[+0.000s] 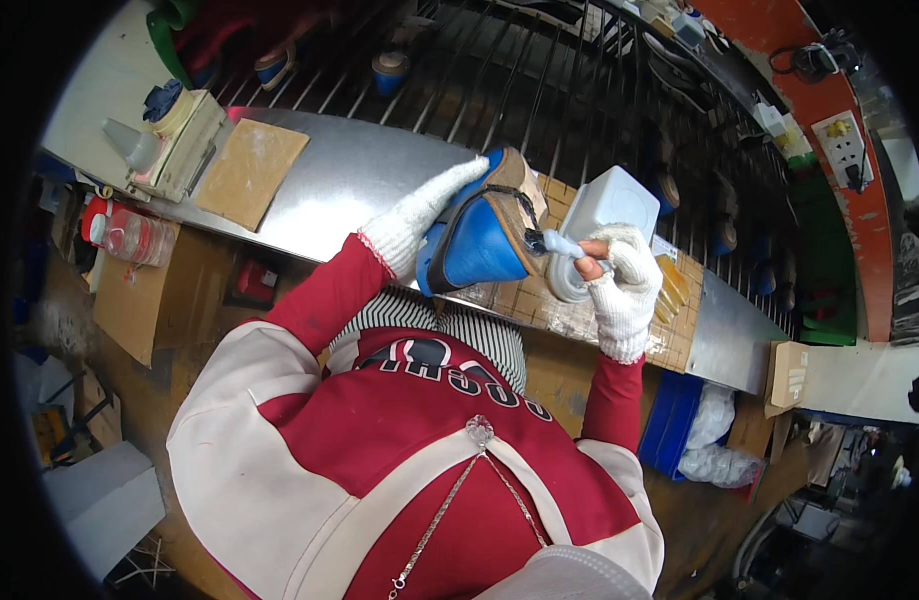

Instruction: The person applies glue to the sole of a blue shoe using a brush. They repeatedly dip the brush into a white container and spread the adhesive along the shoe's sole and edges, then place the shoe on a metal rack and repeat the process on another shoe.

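Observation:
My left hand (418,215), in a white knit glove, grips a blue shoe (480,240) from the side, tilted with its tan sole edge (520,190) facing right. In a fingerless white glove, my right hand (620,275) holds a small brush (560,243) whose dark bristle tip touches the shoe near the sole. Right behind the brush stands a white plastic container (605,205) with a round lid edge. Both hands hover over a tan gridded mat (540,300) on the metal bench.
The steel bench top (350,180) runs diagonally, with a brown board (250,170) and a cream box with bottles (175,135) at left. A dark wire rack (540,70) with more shoes lies beyond. Blue bins (675,420) and plastic bags sit below right.

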{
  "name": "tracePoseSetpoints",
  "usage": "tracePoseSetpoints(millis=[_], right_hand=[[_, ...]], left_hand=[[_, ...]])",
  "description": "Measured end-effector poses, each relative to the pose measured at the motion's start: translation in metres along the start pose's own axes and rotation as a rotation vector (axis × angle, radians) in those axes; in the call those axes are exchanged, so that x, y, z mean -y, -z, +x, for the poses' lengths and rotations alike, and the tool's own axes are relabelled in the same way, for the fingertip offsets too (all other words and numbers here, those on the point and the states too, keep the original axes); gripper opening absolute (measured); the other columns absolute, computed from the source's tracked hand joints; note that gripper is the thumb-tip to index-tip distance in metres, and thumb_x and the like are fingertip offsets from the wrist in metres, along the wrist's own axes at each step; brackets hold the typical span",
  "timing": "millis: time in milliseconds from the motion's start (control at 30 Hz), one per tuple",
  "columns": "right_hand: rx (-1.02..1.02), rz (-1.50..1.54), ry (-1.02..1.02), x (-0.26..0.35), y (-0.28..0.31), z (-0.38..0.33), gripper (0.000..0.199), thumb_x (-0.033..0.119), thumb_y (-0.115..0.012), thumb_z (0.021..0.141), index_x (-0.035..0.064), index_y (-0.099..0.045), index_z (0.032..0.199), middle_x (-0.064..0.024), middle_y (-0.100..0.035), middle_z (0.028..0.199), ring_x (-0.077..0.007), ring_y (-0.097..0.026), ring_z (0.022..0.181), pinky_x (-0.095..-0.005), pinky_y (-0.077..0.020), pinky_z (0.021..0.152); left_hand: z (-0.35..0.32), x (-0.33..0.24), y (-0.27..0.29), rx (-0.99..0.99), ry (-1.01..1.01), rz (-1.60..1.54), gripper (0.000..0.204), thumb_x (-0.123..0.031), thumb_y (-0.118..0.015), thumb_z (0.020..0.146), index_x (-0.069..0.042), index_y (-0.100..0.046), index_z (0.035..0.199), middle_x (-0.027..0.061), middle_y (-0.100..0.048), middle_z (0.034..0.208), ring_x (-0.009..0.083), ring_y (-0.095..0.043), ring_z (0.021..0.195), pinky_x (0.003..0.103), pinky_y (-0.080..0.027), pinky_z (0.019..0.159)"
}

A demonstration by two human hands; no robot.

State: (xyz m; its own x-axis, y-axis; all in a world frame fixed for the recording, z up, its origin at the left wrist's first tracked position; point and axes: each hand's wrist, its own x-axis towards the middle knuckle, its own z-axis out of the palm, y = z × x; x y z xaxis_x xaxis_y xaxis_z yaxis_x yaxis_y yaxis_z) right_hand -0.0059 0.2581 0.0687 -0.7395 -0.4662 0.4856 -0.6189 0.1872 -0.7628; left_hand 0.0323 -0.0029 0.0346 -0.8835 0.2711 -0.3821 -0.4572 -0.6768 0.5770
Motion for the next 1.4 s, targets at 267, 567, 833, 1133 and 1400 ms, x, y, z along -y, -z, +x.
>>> tracePoseSetpoints(millis=[267,567,833,1133,1400], right_hand=[[0.039,0.002,0.087,0.002,-0.015,0.029,0.018,0.013,-0.082,0.075,0.005,-0.077,0.09,-0.0083,-0.068,0.091,-0.0239,-0.063,0.093,-0.0351,-0.0492,0.081],[0.128,-0.001,0.149,0.0,-0.026,0.037,0.02,0.018,-0.082,0.075,0.0056,-0.078,0.09,-0.008,-0.068,0.088,-0.0239,-0.06,0.092,-0.0358,-0.0455,0.084],[0.084,-0.215,0.138,0.008,0.011,0.022,0.014,0.017,-0.081,0.073,0.0082,-0.078,0.083,-0.0051,-0.069,0.086,-0.0208,-0.059,0.079,-0.0335,-0.0425,0.075],[-0.221,-0.566,0.068,0.003,0.003,0.016,0.014,0.019,-0.081,0.077,0.0085,-0.074,0.083,-0.0051,-0.063,0.087,-0.0224,-0.054,0.078,-0.0351,-0.039,0.072],[-0.417,-0.763,0.072,-0.009,-0.016,0.025,0.011,0.017,-0.078,0.076,0.0115,-0.071,0.082,-0.0041,-0.064,0.09,-0.0221,-0.059,0.082,-0.0379,-0.0356,0.074]], left_hand=[[-0.017,0.005,-0.01,0.239,-0.252,0.594,0.041,-0.032,-0.055,0.104,-0.002,-0.057,0.132,0.0161,-0.071,0.097,0.0178,-0.071,0.074,0.024,-0.058,0.058],[-0.033,0.048,0.019,0.244,0.181,-0.287,0.045,-0.031,-0.055,0.103,0.003,-0.052,0.134,0.0216,-0.07,0.086,0.0244,-0.07,0.062,0.03,-0.057,0.048],[0.003,0.061,0.06,0.585,0.019,-0.227,0.046,-0.029,-0.041,0.108,0.001,-0.046,0.142,0.0229,-0.067,0.112,0.0245,-0.071,0.088,0.035,-0.062,0.064],[0.031,0.016,0.04,0.392,-0.136,0.006,0.096,-0.064,-0.068,0.086,-0.004,-0.036,0.153,0.0202,-0.051,0.147,0.0304,-0.054,0.133,0.044,-0.044,0.113],[0.044,0.019,0.043,0.283,-0.015,-0.264,0.077,-0.052,-0.066,0.092,-0.003,-0.042,0.147,0.017,-0.057,0.138,0.0285,-0.059,0.121,0.044,-0.046,0.109]])
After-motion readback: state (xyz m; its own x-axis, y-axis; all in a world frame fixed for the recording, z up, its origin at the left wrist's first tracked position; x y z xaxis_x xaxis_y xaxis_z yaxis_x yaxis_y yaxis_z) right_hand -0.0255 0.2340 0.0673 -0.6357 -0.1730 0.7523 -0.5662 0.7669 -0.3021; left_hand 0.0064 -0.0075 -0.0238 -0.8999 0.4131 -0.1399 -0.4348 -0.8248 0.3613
